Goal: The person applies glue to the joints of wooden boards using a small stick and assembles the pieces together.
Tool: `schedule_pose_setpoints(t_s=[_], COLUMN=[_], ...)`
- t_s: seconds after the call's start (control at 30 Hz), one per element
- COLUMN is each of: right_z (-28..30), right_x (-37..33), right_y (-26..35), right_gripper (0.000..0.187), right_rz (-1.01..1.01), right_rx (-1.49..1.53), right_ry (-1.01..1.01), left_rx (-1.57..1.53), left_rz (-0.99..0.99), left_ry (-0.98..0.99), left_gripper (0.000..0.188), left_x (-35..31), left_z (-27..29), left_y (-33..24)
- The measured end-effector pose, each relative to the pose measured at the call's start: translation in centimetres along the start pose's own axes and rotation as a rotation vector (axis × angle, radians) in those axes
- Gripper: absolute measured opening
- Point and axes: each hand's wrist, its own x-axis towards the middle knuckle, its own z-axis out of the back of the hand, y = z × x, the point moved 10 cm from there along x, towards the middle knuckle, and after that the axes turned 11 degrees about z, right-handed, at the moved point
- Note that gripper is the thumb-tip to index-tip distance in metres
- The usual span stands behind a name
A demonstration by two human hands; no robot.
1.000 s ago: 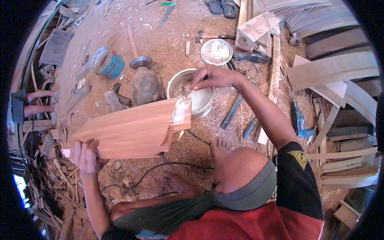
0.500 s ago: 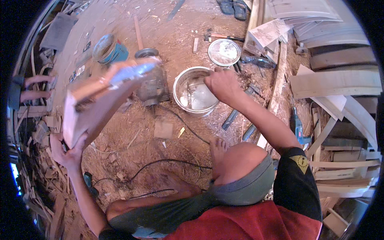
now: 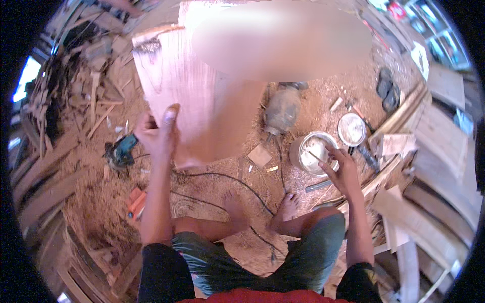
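Note:
My left hand [image 3: 159, 129] grips the near left edge of a wide, pale wooden board [image 3: 202, 106], thumb on its face. The board is tilted up in front of me, with a dark knot near its far left corner. A blurred patch hides its far right part. Over the right rim of a white bucket [image 3: 298, 160] is my right hand [image 3: 342, 169], thumb and fingers curved and apart. Whitish stuff and a thin stick-like piece [image 3: 312, 153] show inside the bucket, close to the thumb tip. Whether the thumb touches that piece is unclear.
A grey motor-like machine [image 3: 282, 110] stands beyond the bucket. Near it lies a round whitish lid [image 3: 352, 129]. A teal power tool [image 3: 123, 150] sits at left, and black cables [image 3: 222, 177] cross the shavings-covered floor. Curved wooden pieces [image 3: 419, 217] are stacked at right.
My view has swung, so the bucket now appears farther right. The board has turned its broad face toward me. My right hand's fingers, closed above the bucket before, are now spread apart.

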Motion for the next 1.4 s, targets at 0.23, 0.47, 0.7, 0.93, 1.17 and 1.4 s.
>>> schedule_pose_setpoints(t_s=[0.23,0.47,0.7,0.93,1.17,1.4], right_z=[11.2,24.3,45.4,47.5,45.8,59.0], right_x=[6.7,2.5,-1.9,-8.3,-16.0,-30.1], right_y=[12.0,28.8,40.6,51.7,63.6,83.3], right_gripper=[0.079,0.056,0.040,0.040,0.039,0.025], right_rz=[0.041,-0.067,0.272,0.837,1.077,1.657], right_rx=[0.967,1.069,0.232,-0.211,-0.465,0.341], right_ry=[0.023,0.357,0.170,0.366,0.542,-0.159], left_rx=[-0.345,-0.229,0.530,0.870,0.855,0.667], left_rz=[0.277,0.753,0.179,-0.283,0.175,0.324], left_ry=[-0.299,-0.527,-0.546,0.135,0.218,-0.289], left_gripper=[0.034,0.027,0.041,0.062,0.038,0.045], left_x=[-6.8,-18.6,-23.1,-31.2,-35.6,-41.8], left_z=[4.1,14.2,21.9,17.6,26.1,46.2], left_y=[-6.4,-18.3,-43.1,-56.4,-50.9,-54.6])
